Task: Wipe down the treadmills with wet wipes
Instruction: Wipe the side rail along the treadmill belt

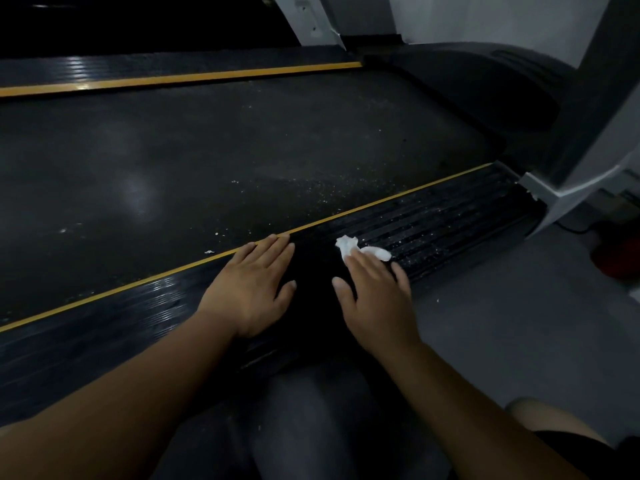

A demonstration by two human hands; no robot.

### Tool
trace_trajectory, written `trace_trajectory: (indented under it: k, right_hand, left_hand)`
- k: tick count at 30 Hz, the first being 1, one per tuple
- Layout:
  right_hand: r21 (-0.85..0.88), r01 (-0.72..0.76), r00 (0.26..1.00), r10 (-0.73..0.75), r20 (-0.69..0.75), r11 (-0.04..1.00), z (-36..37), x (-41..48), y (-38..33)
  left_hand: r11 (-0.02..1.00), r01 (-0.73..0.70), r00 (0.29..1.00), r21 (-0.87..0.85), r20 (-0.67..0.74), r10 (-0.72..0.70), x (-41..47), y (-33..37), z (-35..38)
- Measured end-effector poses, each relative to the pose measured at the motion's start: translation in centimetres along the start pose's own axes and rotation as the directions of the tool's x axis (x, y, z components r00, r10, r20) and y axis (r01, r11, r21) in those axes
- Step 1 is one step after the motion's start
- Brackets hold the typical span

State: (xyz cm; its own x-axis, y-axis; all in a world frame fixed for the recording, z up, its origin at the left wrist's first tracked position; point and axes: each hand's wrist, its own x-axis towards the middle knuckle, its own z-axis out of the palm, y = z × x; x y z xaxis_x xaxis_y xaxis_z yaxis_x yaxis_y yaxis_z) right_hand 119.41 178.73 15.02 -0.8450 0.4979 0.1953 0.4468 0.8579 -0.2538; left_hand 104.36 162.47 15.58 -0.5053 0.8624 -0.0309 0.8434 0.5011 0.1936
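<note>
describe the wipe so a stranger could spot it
Find the wide dark treadmill belt, then its near ribbed black side rail. Under the fingers of the right hand lies a crumpled white wet wipe, the only white lump among tiny pale specks.

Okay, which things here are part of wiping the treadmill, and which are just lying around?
Part of the job: wet wipe under the right hand; speckled side rail; treadmill belt; left hand, flat on the rail.
Lying about: red object on the floor, far right; dark cable beside it.
</note>
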Motion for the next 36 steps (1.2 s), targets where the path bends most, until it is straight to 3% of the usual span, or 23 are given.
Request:
trace_trajectory:
  k: [5, 11, 15, 20, 26, 31, 36]
  right_hand:
    - [0.018, 0.133, 0.991, -0.133, 0.01, 0.991, 0.4, -2.3, -1.5]
    - [0.012, 0.02, 0.997, -0.02, 0.074, 1.0, 0.3, 0.7, -1.7]
    - [0.051, 0.187, 0.978, -0.191, 0.086, 0.981, 0.8, -1.7, -2.3]
    - [0.015, 0.066, 0.992, -0.068, 0.109, 0.998, 0.3, 2.1, -1.2]
    - [0.074, 0.248, 0.953, -0.257, 0.157, 0.966, 0.0, 0.7, -2.2]
    - [0.022, 0.137, 0.969, -0.139, 0.202, 0.99, 0.1, 5.0, -1.3]
    - [0.058, 0.307, 0.917, -0.311, 0.25, 0.95, 0.0, 3.5, -1.6]
  left_hand:
    - [1.0, 0.003, 1.0, 0.005, -0.005, -0.003, -0.1, 0.0, 0.0]
    - [1.0, 0.006, 1.0, 0.003, -0.006, -0.006, -0.2, 0.0, 0.0]
    - [1.0, 0.007, 1.0, -0.019, -0.008, -0.007, -0.2, 0.1, 0.0]
    - [1.0, 0.016, 1.0, -0.004, -0.009, -0.016, -0.3, 0.1, 0.0]
    - [0.999, 0.026, 1.0, -0.025, -0.007, -0.026, -0.3, 0.3, -0.2]
    - [0.999, 0.037, 0.999, -0.012, -0.013, -0.037, -0.3, 0.4, -0.1]
    - [0.999, 0.051, 0.998, -0.02, -0.027, -0.051, -0.5, 0.6, -0.3]
